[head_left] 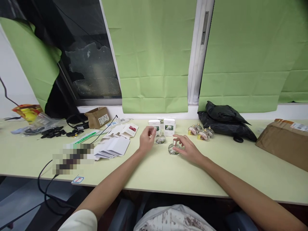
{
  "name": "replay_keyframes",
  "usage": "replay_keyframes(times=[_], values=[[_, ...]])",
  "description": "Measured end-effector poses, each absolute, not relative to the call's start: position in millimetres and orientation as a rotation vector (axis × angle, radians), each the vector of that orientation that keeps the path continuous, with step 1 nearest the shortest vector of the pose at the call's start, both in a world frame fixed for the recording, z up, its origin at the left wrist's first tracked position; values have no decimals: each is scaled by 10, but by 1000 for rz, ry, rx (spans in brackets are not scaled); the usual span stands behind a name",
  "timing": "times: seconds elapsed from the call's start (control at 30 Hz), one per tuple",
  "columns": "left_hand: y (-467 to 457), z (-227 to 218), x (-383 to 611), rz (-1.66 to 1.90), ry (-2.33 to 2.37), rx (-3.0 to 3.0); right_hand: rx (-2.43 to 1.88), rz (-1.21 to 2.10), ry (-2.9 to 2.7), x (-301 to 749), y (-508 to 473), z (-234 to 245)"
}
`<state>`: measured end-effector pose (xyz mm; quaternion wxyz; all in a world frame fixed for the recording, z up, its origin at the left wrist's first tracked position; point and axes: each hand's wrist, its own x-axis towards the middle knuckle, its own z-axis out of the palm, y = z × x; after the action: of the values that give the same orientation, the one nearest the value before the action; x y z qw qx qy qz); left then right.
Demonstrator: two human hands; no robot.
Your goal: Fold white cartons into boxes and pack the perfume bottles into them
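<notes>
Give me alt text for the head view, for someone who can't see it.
Two bare hands reach over a pale green table: the left hand beside a small glass bottle, the right hand touching another bottle. Behind them stand white boxes, more bottles, flat cartons and a black bag.

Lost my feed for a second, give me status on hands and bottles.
Left hand open, fingertips by small round glass bottle. Right hand resting against second clear round bottle, not gripping. White cartons right behind; nothing blocking.
</notes>
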<state>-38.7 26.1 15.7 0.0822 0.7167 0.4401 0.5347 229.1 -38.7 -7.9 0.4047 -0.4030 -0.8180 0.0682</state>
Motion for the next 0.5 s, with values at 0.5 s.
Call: replay_keyframes(times=[0.5], values=[[898, -221, -599, 1450, 1342, 1713, -1280, 199, -1942, 2450, -103, -258]])
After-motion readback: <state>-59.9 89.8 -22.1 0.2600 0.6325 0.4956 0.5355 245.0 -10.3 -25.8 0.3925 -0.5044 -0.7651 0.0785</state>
